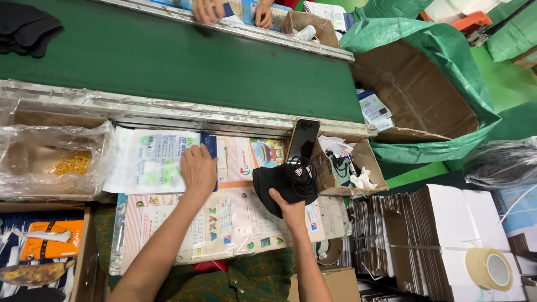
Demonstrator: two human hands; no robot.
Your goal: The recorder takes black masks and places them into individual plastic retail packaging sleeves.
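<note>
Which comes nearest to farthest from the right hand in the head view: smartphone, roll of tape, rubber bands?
From the right hand:
1. Smartphone, propped just above it.
2. Roll of tape, far right on the white cartons.
3. Rubber bands, far left in a plastic-lined box.

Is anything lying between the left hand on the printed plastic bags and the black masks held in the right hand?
Nothing visible does. The left hand rests flat on the stack of printed plastic bags, and the right hand holds the black masks up beside it. Between them lies only the flat printed sheet covering the worktop.
</note>
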